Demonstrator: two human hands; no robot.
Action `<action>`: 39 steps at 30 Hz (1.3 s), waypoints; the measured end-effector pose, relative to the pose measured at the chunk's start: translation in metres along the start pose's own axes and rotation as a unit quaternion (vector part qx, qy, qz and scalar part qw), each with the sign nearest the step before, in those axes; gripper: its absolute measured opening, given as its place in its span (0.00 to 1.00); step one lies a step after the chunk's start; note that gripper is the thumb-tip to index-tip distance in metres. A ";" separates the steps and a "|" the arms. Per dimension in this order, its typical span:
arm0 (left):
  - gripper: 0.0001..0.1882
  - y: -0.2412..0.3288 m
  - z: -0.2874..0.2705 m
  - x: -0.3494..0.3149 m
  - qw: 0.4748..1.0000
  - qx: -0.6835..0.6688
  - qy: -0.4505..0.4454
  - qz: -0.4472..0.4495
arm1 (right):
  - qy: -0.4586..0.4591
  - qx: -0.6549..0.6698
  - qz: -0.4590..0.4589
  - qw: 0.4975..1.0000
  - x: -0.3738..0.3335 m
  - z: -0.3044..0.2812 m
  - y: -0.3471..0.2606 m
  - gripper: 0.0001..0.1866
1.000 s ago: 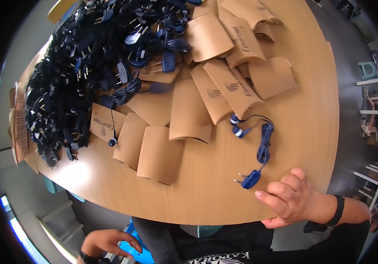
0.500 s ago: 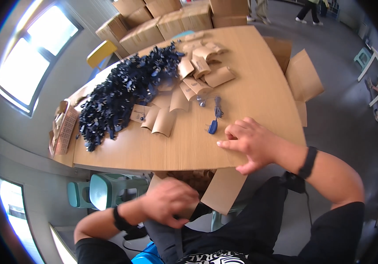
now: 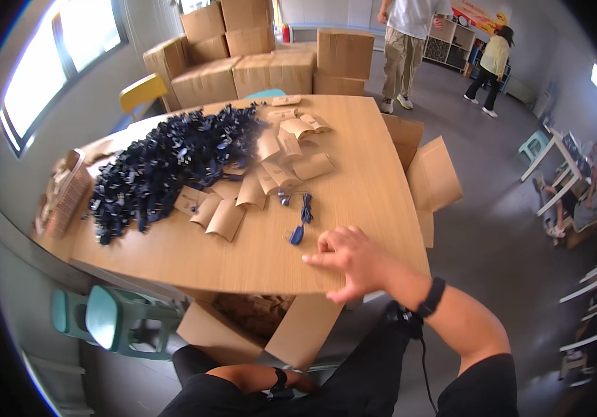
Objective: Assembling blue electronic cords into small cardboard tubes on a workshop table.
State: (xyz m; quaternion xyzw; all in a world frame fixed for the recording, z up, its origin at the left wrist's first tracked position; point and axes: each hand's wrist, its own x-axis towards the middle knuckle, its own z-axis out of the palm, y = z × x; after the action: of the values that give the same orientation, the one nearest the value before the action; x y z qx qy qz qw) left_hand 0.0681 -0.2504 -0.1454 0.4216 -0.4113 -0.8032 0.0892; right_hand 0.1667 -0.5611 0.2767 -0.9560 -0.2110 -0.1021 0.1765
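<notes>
My right hand (image 3: pixel 350 260) rests at the near right edge of the table (image 3: pixel 361 187), fingers apart and empty. Just beyond its fingertips lies a bundled blue cable (image 3: pixel 306 208) with a two-pronged blue piece (image 3: pixel 297 235) and small round earbuds (image 3: pixel 284 198). My left hand (image 3: pixel 303 383) is low by my lap, its fingers hidden. Several brown pillow boxes (image 3: pixel 225 219) lie across the middle of the table. Left of them spreads a big heap of dark blue bundled cables (image 3: pixel 173 149).
Below the table's front edge stands an open carton (image 3: pixel 303 326) with brown pieces inside. Another open carton (image 3: pixel 434 174) is at the right side. A woven basket (image 3: pixel 69 198) sits at the left end. Green stools (image 3: pixel 106 316) stand lower left; stacked cartons (image 3: pixel 274 75) and people are beyond.
My left hand has dropped from over the open carton to my lap. The view has tilted up and shifted, showing more of the room. My right hand stays at the table edge.
</notes>
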 end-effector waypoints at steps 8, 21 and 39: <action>0.37 -0.038 0.021 0.032 0.996 0.036 -0.083 -0.001 | -0.113 0.059 0.044 0.991 0.025 -0.020 0.004 0.39; 0.36 -0.035 -0.021 -0.100 0.991 -0.004 0.022 -0.130 | -0.094 0.005 0.015 0.995 0.024 -0.013 -0.008 0.40; 0.23 0.271 -0.091 -0.399 0.443 0.328 0.831 -0.072 | 0.059 -0.063 0.280 0.956 0.059 0.035 -0.020 0.19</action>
State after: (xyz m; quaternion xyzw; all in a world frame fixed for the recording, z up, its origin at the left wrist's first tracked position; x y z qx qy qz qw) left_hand 0.3319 -0.2831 0.2667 0.9135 -0.3410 0.1229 0.1849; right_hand 0.2150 -0.5089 0.2666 -0.9783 0.0826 -0.1177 0.1494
